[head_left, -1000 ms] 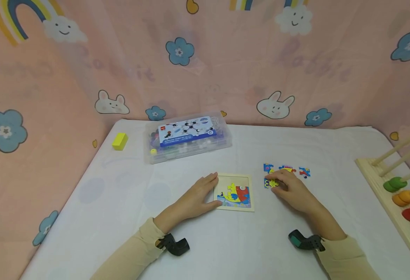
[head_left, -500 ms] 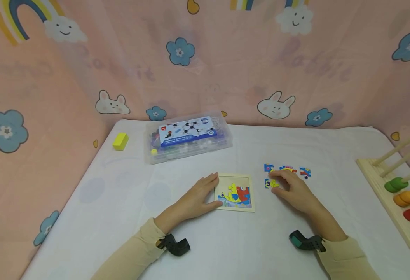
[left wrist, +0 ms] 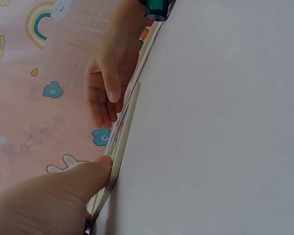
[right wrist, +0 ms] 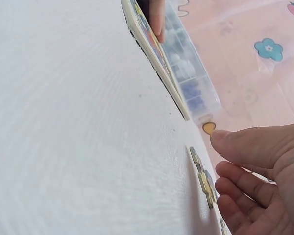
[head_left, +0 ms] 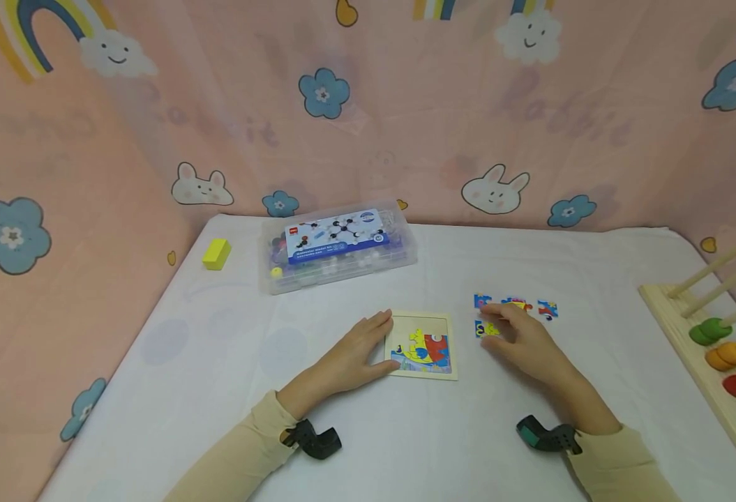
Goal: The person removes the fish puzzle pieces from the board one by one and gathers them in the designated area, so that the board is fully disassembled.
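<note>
A square wooden puzzle tray [head_left: 422, 319] lies on the white table, its lower part filled with joined jigsaw pieces [head_left: 429, 351] in yellow, red and blue. My left hand [head_left: 350, 354] rests along the tray's left side with fingers extended; in the left wrist view its thumb [left wrist: 90, 177] touches the frame edge. Just right of the tray, my right hand [head_left: 527, 341] is over loose pieces, thumb and fingers apart around nothing. A blue and yellow jigsaw piece [head_left: 485, 329] lies under its fingertips. Behind it are another blue piece [head_left: 482, 300] and a red-and-blue piece [head_left: 547, 309].
A clear plastic case of molecular model parts [head_left: 339, 244] stands at the back. A yellow block [head_left: 216, 254] sits at the back left. On the right is a wooden bead rack [head_left: 694, 348] with upright-slanting rods. A printed pink cloth [head_left: 380, 139] hangs behind the table.
My right hand's thumb and fingertips have drawn slightly back and apart from the blue and yellow piece, which shows more fully now. My left hand and the tray have stayed put.
</note>
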### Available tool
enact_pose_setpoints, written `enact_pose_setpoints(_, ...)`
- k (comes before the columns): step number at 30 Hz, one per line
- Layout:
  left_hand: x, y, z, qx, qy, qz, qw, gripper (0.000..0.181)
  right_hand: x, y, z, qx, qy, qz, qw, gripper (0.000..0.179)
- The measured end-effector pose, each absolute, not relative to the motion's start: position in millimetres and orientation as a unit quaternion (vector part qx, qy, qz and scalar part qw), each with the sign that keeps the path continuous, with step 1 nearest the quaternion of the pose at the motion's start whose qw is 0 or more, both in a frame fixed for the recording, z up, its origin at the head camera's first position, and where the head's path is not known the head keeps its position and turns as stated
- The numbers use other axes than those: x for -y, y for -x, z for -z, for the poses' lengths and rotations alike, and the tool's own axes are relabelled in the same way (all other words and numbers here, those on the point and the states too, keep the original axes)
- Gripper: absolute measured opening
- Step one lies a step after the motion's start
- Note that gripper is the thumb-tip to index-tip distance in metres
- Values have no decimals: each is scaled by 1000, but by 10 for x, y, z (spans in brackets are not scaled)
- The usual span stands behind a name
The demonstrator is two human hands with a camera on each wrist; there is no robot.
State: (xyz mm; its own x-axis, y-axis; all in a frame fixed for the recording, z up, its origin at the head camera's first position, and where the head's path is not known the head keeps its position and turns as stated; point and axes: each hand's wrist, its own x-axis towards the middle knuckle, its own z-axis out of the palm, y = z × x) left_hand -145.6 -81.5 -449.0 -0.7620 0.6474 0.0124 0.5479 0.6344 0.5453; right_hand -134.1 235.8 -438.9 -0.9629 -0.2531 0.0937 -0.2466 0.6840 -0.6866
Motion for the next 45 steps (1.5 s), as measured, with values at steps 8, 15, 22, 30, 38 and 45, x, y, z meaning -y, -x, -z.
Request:
enact_pose_setpoints(8,813,1456,4498,-899,-334,-267,94,77,-2212,1311,4340,-914,156,374,22,50)
enact_pose_setpoints(15,815,1456,4497,-901,-332,-264,95,77,-2019,1305,4307,-910,179,372,31,51)
enact_pose_setpoints(22,816,1457,4477,-901,-333,-262,90,76,-1755,1303,4262,-892,202,400,63,51)
enact_pose_setpoints(30,818,1460,4471,-900,-329,-267,99,76,-1532,1318,4266,-893,228,382,66,52)
enact_pose_setpoints(38,820,1457,4479,-900,-328,-269,102,76,-1443,1325,4291,-907,222,352,71,50)
enact_pose_setpoints(45,817,1462,4479,-901,-326,-266,104,77,-1441,1316,4314,-908,225,348,60,48)
